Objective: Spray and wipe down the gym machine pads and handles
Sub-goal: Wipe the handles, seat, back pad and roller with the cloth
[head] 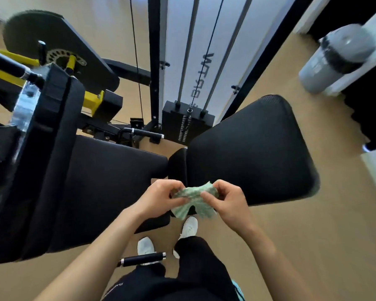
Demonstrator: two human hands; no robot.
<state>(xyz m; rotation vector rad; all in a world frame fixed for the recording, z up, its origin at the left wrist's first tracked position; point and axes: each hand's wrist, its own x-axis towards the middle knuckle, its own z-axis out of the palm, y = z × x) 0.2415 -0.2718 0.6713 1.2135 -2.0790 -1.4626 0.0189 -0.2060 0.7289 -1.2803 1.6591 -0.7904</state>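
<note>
Head view — cloth readied for wiping.
Left hand (159, 197) and right hand (224, 200) pinch a crumpled green-white cloth (193, 199) at six o'clock — probably refolding it before the black padded seat (252, 153).

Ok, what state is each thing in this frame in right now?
cloth, bunched up, held between both hands
left hand, fingers pinching the cloth
right hand, fingers pinching the cloth
right pad, bare, not being wiped
left pad, bare, not being wiped
near handle, free, no hand on it
</note>
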